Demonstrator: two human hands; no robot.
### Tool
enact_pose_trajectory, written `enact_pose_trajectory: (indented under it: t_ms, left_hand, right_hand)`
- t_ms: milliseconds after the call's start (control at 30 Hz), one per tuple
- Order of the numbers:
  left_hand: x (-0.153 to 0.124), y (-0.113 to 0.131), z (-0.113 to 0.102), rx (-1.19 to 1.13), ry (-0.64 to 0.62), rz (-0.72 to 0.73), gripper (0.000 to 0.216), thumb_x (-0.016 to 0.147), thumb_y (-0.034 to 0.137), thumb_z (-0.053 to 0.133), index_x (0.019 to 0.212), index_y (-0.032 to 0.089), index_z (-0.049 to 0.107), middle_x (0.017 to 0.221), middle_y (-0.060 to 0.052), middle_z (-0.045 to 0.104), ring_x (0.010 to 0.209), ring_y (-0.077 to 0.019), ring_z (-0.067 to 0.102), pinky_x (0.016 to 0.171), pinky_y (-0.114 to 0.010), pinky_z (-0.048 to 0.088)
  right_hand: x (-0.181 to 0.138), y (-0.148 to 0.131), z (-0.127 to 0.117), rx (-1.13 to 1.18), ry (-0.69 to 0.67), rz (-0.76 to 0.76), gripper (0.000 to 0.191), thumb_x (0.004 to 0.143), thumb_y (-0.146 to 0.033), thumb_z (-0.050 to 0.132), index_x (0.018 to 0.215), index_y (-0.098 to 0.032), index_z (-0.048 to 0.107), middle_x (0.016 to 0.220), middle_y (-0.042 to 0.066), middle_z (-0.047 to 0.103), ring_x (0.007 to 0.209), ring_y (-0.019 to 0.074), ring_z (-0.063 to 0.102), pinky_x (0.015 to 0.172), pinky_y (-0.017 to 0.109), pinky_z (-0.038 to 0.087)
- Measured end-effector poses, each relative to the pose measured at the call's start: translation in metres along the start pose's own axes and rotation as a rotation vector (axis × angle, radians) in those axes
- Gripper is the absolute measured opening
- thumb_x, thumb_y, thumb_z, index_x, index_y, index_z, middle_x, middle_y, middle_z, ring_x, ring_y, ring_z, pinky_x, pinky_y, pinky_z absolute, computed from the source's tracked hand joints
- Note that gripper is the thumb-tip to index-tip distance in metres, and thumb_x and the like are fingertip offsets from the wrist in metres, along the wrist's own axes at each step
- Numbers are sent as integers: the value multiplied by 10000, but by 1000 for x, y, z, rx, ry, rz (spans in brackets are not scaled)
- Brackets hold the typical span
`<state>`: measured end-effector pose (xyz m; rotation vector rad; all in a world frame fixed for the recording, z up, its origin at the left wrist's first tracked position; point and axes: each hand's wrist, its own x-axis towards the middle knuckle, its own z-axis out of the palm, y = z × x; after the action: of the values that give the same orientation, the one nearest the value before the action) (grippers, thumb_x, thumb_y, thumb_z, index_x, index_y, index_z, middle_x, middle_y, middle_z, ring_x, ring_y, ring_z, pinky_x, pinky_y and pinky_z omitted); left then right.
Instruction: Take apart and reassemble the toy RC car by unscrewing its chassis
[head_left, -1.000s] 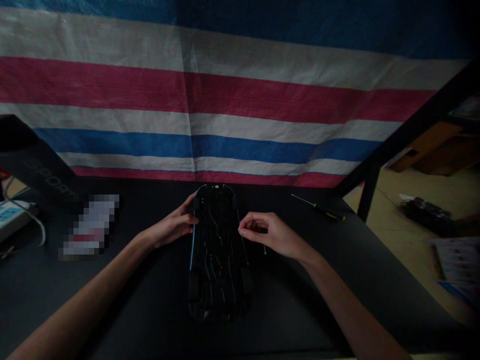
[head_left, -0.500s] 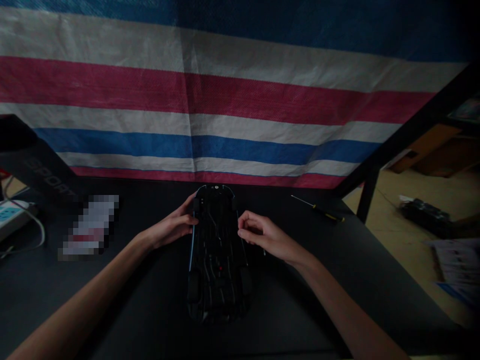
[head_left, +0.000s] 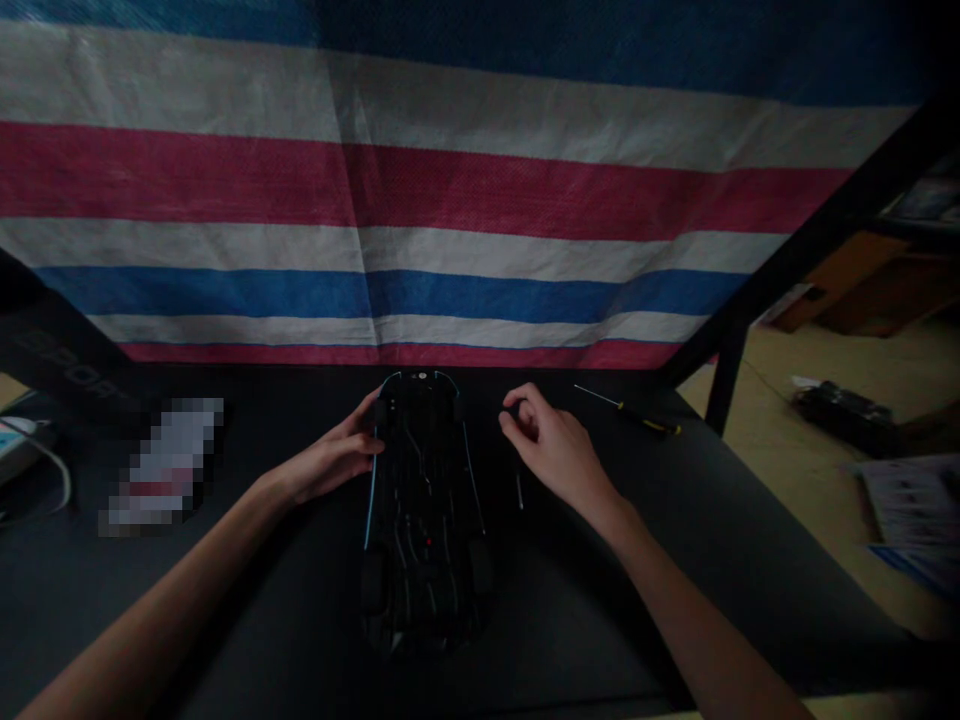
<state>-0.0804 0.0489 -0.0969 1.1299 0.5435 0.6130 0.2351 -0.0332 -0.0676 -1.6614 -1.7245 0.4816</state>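
From the head view the light is poor and the bench [head_left: 675,570] is close to black, so much of it runs together; the model car [head_left: 424,510] lies in the middle of the bench, lengthwise away from you, apparently belly-up, a dark ribbed plastic shape with thin blue lines along its sides; its near end melts into the dark surface. Both your forearms are cut off by the lower edge.

Your left hand [head_left: 330,462] lies against the car's left side near its far end, thumb and fingertips clasping that edge. Your right hand [head_left: 551,450] is just to the right of the car's far end and apart from it, knuckles up, fingers curled with thumb and forefinger drawn together; whether they pinch anything, I cannot tell. A small pale pin [head_left: 519,490] lies on the bench between that hand and the car.

A slim screwdriver [head_left: 630,412] with a thin metal shaft lies near the far right corner. At the far edge hangs a woven striped tarpaulin [head_left: 450,200], white, red and blue, creased down the middle. Toward the left edge sit a pixelated patch [head_left: 161,465], a dark box [head_left: 60,360] with faint lettering, and a pale power strip [head_left: 15,440], partly cut off.
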Motion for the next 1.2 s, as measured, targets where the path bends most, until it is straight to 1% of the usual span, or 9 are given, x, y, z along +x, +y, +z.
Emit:
enact_pose_trajectory:
  t_ms: [100,267,367,467,567,633,800,1033,1200]
  left_hand:
    - [0,0,0,1,-13,5,889,886,154,621,1654,424,263,1539,-40,540,1239,-245,608,1028,-381,499]
    - [1,1,1,-24,-29,9,899,877,148,624,1654,418,262,1534,-44,545,1208,-235,615,1006,-365,495]
    - [1,0,1,-30,-27,6,895,873,146,634,1647,422,279,1543,-41,534,1201,-231,608,1004,-363,490]
    - [1,-2,0,-41,-16,-12,904,868,141,651,1641,436,288,1528,-38,542,1139,-212,617,990,-366,490]
    - [1,-3,0,-51,-18,-2,904,869,131,649,1640,444,294,1506,-41,555,1104,-203,618,965,-360,490]
    - [0,-3,0,-53,-25,7,896,876,128,643,1641,440,295,1522,-48,541,1131,-211,611,973,-366,485]
    - [0,-3,1,-55,-29,5,915,874,122,638,1650,434,266,1553,-52,512,1177,-218,597,996,-375,480]
    - [0,-4,2,-69,-17,3,934,875,117,645,1658,432,245,1556,-58,507,1169,-218,603,1029,-402,468]
    - [0,-4,2,-67,-43,27,909,890,104,614,1660,419,247,1540,-68,516,1175,-226,612,1028,-405,475]
  right_hand:
    - [1,13,-2,-290,-47,9,233,953,-378,611,1158,-269,596,672,-54,542,616,169,552,576,291,265]
    - [-1,12,8,-228,-155,-78,207,936,-306,638,1140,-273,623,700,-60,589,628,152,603,581,284,358]
    - [-2,-1,4,-6,-34,-161,249,955,-310,631,1192,-262,569,744,-51,621,654,153,639,633,290,471]
    - [-7,-13,-3,164,226,-271,282,963,-296,648,1210,-262,515,826,-31,666,752,165,701,752,312,557]
    - [-15,-19,-4,183,432,-375,301,949,-282,685,1196,-271,513,913,-11,673,779,171,727,782,331,602]
    - [-20,-18,-2,159,504,-438,316,932,-279,713,1188,-268,527,988,12,672,789,175,747,765,331,631]
    - [-26,-15,5,82,569,-575,354,908,-233,740,1213,-265,563,1026,22,678,793,169,771,740,296,671]
    - [-25,-18,3,-26,582,-635,311,930,-237,703,1203,-275,560,1006,33,703,855,199,784,788,338,687]
    - [-27,-15,5,-22,581,-689,381,913,-209,716,1246,-288,550,964,26,718,894,220,788,787,358,681]
